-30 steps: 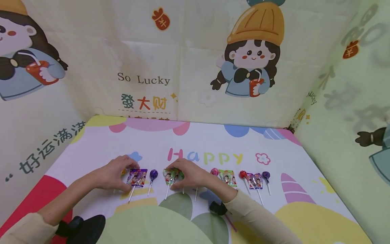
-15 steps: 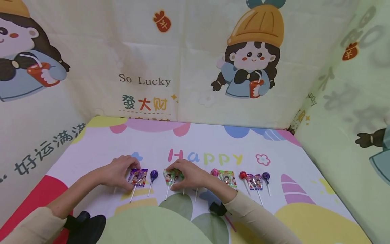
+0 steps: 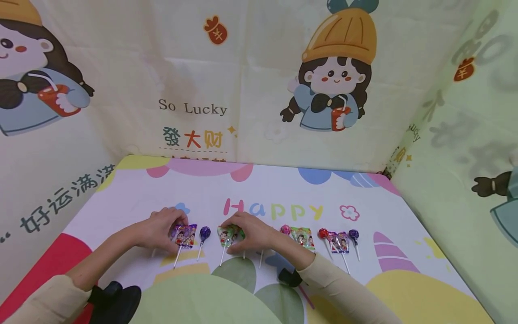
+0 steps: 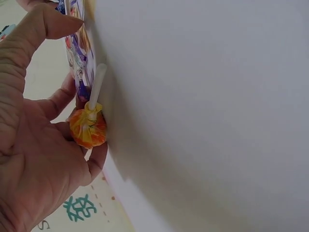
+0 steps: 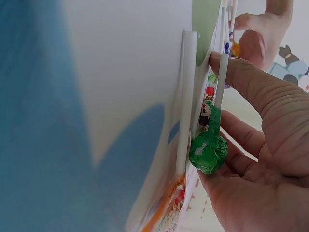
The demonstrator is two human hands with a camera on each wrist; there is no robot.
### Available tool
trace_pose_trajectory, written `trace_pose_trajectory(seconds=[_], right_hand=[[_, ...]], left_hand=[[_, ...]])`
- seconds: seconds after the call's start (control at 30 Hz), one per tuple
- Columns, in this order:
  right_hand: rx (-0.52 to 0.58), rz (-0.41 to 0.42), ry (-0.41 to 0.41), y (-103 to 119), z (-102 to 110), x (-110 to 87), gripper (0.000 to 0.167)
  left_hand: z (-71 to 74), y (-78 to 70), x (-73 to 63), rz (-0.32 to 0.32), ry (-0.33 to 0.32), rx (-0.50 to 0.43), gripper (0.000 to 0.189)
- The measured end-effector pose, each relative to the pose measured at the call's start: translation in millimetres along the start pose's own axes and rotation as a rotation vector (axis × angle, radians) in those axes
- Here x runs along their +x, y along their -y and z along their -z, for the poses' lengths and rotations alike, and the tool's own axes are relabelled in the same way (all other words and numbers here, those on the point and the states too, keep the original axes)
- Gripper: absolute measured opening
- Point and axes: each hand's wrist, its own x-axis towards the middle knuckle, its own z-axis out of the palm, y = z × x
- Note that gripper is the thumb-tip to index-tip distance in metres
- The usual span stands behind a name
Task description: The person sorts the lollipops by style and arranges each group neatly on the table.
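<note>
My left hand point(image 3: 159, 229) bends over the left end of a lollipop row. Its thumb and fingers hold a flat purple-packet lollipop point(image 3: 186, 236) by its lower and upper edges. Inside that hand's curve lies a round orange-and-yellow lollipop point(image 4: 88, 128), hidden from the head view apart from its stick. My right hand point(image 3: 255, 231) holds a flat green-packet lollipop point(image 3: 228, 236) likewise, thumb low and fingers at the top. A round green lollipop point(image 5: 208, 153) sits within its curve. Between both hands lies a round purple lollipop point(image 3: 205, 233).
Right of my right hand lie a pink round lollipop point(image 3: 285, 229), a green packet one point(image 3: 302, 237), a red round one point(image 3: 323, 233), a purple packet one point(image 3: 339, 242) and a purple round one point(image 3: 354, 234). An orange-edged packet point(image 5: 166, 205) lies close beside my right hand.
My left hand and the purple-packet lollipop have shifted slightly right. The orange lollipop, partly visible earlier in the head view, is now behind the hand. My right hand stays in place.
</note>
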Motion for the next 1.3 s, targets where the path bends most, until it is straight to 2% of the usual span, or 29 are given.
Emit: trace_pose_trajectory(seconds=[0.3, 0.43, 0.57, 0.93, 1.13, 1.3], right_hand=[[-0.003, 0.005, -0.002, -1, -2, -0.6, 0.057], [-0.006, -0.001, -0.003, -1, -2, -0.6, 0.057], [-0.014, 0.009, -0.009, 0, -1, -1.0, 0.056], [-0.031, 0.001, -0.015, -1, -1, 0.1, 0.055], [-0.030, 0.015, -0.017, -1, -1, 0.9, 0.055], [-0.036, 0.005, -0.016, 0, -2, 1.5, 0.055]], left_hand=[[-1.0, 0.9, 3.1, 0.014, -0.011, 0.016, 0.060], [2.1, 0.9, 6.8, -0.004, -0.013, 0.035, 0.060], [5.1, 1.8, 12.1, -0.029, -0.015, 0.058, 0.058], [11.4, 7.7, 29.5, -0.019, -0.006, 0.082, 0.056], [14.4, 8.9, 40.8, 0.007, 0.022, 0.068, 0.055], [15.9, 9.6, 47.0, -0.004, 0.023, 0.069, 0.054]])
